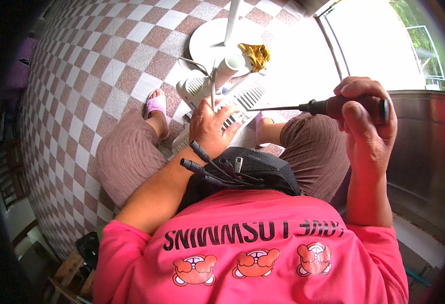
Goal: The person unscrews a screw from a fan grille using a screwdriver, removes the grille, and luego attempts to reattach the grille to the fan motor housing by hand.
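My right hand (367,114) is wrapped round the thick dark handle of a screwdriver (318,107). Its long thin shaft points left, and the tip ends just past the fingers of my left hand (212,122). That left hand grips a white plastic housing (253,93) with rows of dark slots, between my feet. Part of the housing is hidden under the hand. A short, wide white tube (230,66) stands up from it, and a grey cord (213,83) runs beside the tube. Whether the tip touches the housing is hard to tell.
Beyond the housing stands a round white base (207,40) with a white pole (231,23). A crumpled mustard cloth (256,54) lies at its right edge. A black pouch (263,169) with several cable ends sits at my waist. Checkered tiles (101,66) spread left; a bright doorway (369,40) opens right.
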`<action>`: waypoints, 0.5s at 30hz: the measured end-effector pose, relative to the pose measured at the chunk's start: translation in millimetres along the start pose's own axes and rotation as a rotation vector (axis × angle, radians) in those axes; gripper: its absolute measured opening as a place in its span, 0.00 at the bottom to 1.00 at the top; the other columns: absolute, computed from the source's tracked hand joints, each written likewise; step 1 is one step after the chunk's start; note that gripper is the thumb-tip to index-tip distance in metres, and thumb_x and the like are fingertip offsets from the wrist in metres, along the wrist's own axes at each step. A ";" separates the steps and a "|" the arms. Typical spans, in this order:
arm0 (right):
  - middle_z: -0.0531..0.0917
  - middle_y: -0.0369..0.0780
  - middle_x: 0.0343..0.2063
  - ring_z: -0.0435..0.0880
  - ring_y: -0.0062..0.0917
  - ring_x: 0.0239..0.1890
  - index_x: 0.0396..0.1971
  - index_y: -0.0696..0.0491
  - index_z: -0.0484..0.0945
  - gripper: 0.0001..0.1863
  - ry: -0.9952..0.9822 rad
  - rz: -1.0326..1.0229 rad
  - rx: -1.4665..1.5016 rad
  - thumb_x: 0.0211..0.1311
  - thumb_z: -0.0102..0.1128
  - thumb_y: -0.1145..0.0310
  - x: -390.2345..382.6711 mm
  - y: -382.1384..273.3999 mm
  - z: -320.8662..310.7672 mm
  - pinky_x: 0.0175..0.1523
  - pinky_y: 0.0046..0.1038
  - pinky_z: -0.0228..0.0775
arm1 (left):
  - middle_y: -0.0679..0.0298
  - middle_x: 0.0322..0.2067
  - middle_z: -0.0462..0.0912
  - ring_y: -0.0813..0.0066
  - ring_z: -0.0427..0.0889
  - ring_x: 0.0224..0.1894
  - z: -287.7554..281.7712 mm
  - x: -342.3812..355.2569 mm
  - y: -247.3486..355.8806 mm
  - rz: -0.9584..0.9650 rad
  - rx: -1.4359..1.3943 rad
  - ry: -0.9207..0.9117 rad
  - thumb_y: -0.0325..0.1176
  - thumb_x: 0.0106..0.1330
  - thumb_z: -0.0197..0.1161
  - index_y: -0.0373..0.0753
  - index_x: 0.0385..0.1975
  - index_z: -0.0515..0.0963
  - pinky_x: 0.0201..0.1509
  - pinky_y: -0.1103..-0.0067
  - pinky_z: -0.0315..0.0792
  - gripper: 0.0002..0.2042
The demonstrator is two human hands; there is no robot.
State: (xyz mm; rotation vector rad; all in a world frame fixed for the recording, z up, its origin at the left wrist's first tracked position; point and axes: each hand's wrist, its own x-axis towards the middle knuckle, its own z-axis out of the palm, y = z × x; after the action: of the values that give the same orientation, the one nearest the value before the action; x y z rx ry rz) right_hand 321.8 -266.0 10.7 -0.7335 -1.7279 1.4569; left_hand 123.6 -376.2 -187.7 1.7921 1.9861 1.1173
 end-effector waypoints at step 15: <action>0.79 0.35 0.29 0.76 0.13 0.27 0.36 0.58 0.77 0.12 0.031 0.034 -0.024 0.56 0.67 0.69 1.0 7.1 4.9 0.28 0.13 0.64 | 0.51 0.45 0.70 0.53 0.72 0.51 -0.9 2.7 2.5 -0.024 -0.078 -0.039 0.32 0.52 0.69 0.45 0.38 0.80 0.52 0.66 0.69 0.13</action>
State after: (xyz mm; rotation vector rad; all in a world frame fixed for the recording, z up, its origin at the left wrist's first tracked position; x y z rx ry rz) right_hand 316.9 -266.6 3.6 -0.7977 -1.7198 1.4423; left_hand 124.3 -374.1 -184.6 1.7328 1.9098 1.1273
